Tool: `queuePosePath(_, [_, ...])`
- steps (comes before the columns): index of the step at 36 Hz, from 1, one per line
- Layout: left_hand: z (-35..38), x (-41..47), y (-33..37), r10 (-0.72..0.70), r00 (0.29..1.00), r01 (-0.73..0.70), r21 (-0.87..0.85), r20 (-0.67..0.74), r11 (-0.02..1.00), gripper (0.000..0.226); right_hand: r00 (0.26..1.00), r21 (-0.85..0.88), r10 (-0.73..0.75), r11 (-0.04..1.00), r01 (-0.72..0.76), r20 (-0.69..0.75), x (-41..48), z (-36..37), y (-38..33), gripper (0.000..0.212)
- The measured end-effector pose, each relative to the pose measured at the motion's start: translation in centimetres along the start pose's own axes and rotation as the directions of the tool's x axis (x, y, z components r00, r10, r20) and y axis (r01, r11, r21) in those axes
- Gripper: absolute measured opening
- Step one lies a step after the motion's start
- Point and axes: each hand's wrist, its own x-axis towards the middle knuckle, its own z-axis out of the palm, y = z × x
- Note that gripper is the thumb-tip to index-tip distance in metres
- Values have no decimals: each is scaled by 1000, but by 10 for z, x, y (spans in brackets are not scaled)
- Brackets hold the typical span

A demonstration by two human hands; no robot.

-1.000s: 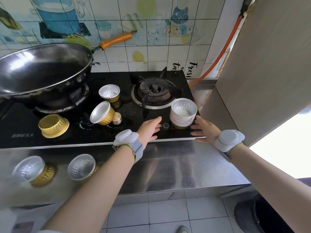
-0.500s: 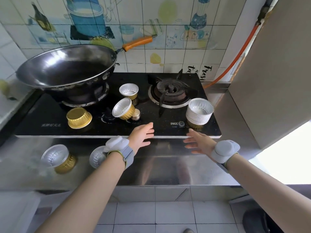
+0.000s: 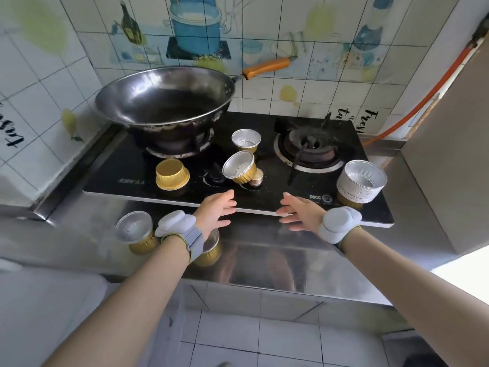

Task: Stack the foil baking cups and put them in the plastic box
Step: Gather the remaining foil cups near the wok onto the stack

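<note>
A tall stack of foil baking cups (image 3: 360, 186) stands at the front right corner of the black stove. Loose gold-and-silver cups lie about: one upright (image 3: 246, 140) between the burners, one tilted (image 3: 239, 168) against a knob, one upside down (image 3: 172, 174). Two more stand on the steel counter, one (image 3: 135, 235) at the left and one (image 3: 210, 250) half hidden behind my left wrist. My left hand (image 3: 215, 209) and my right hand (image 3: 300, 211) hover over the stove's front edge, both empty with fingers spread. No plastic box is in view.
A large black wok (image 3: 164, 98) with an orange handle sits on the left burner. The right burner (image 3: 308, 149) is bare. An orange gas hose (image 3: 428, 95) runs up the right wall beside a grey cabinet panel (image 3: 449, 154). Steel counter (image 3: 277, 255) fronts the stove.
My right hand has left the stack and moved left toward the stove's middle. My left hand has drawn back to the stove's front edge. The camera has swung left.
</note>
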Motion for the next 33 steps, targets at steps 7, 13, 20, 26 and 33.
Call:
queuePosePath(7, [-18,3,1,2,1000,-2,-8,-3,1000,44,999,-84,-47,995,46,-18,7,20,-27,47])
queuePosePath(13, [-35,9,5,11,1000,-11,-27,-7,1000,43,979,-235,-182,959,156,-92,16,40,-53,39])
queuePosePath(20, [-46,14,9,31,999,-30,-34,20,999,41,937,-378,-235,917,126,-258,53,57,-69,66])
queuePosePath(26, [-49,17,11,43,999,-42,-40,23,998,43,918,-458,-223,888,52,-328,83,58,-75,54])
queuePosePath(33, [-51,23,12,55,998,-53,-52,38,997,39,948,-427,-193,901,70,-253,90,51,-75,39])
